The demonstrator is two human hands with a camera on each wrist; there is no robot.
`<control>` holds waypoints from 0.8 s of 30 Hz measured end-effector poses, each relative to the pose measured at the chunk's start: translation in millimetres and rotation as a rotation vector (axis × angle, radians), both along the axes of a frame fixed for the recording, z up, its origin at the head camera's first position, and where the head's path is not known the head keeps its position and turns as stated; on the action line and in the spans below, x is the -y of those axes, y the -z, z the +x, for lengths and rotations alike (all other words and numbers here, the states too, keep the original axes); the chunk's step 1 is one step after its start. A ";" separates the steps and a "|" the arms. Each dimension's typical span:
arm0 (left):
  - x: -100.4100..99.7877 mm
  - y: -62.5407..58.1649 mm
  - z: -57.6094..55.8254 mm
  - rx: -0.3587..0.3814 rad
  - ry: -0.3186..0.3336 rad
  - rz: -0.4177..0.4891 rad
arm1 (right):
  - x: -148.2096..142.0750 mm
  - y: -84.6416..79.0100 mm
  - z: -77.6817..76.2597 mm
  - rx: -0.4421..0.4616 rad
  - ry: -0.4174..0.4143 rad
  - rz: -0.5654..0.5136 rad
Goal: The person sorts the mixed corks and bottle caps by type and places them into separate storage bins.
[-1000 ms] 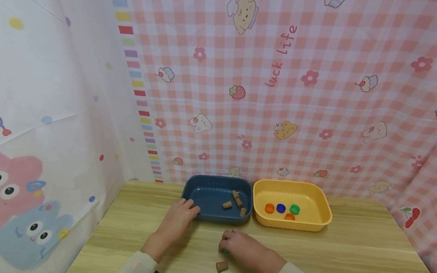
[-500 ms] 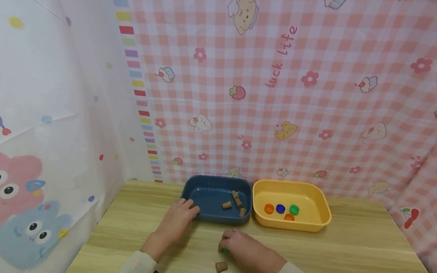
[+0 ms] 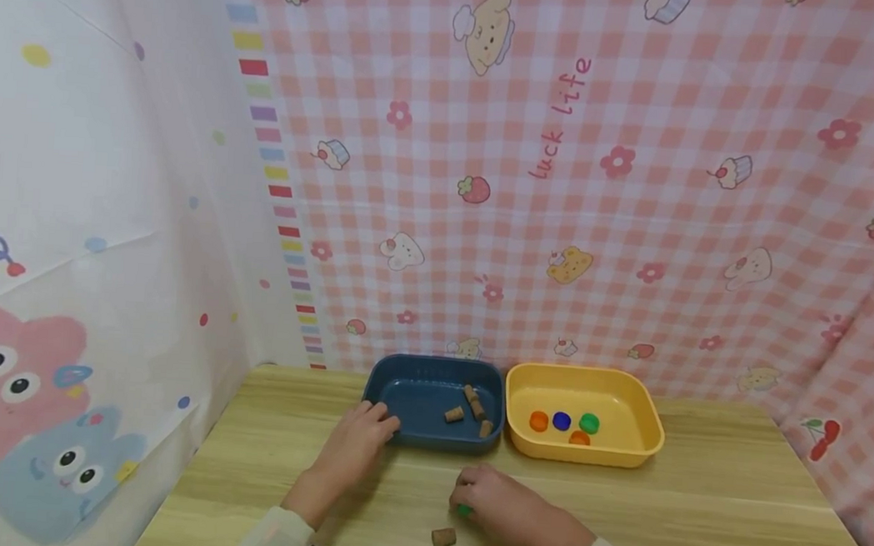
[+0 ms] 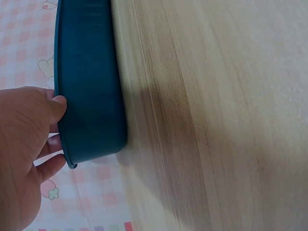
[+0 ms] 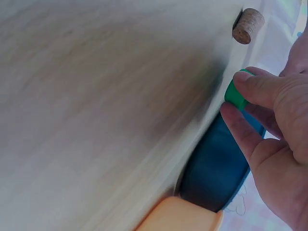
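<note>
My right hand (image 3: 498,504) pinches a green bottle cap (image 5: 234,95) between thumb and fingertips, low over the table in front of the blue tray. A single cork (image 3: 443,539) lies on its side on the table, just nearer to me than that hand. At the front left corner of the dark blue tray (image 3: 413,444), my left hand (image 3: 357,440) grips the rim. In the left wrist view its thumb (image 4: 58,107) presses the outer face of the rim, with the other fingers partly hidden behind the wall.
Several cork pieces (image 3: 454,413) lie inside the blue tray, mostly at its right side. Beside it stands a yellow tray (image 3: 621,455) with orange, blue (image 3: 561,421) and green caps in it. A pink checked cloth (image 3: 440,223) hangs behind the table.
My right hand has shifted slightly to the right with the green cap, away from the cork. The left hand stays at the blue tray's corner.
</note>
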State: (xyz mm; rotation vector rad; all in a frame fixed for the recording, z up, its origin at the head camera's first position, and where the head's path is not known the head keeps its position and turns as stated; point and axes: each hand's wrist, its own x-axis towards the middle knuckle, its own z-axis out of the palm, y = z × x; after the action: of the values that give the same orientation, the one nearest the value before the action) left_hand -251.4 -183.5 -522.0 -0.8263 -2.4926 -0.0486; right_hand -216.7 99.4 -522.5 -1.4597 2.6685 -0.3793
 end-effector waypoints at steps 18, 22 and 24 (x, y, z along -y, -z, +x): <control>0.1 2.9 -1.3 -0.011 0.014 0.012 | -17.4 -30.0 -0.9 0.019 -0.035 0.027; -0.2 2.4 -1.1 -0.004 0.013 0.013 | -22.8 -34.9 -2.7 0.022 -0.028 0.043; -0.3 2.1 -1.2 0.001 0.011 0.017 | -26.1 -38.0 -4.4 0.013 -0.029 0.044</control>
State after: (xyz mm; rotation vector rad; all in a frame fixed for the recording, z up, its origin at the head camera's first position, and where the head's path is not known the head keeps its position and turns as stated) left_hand -252.6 -183.2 -524.1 -0.8330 -2.4851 -0.0734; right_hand -221.1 125.5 -484.5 -1.4766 2.6246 -0.3244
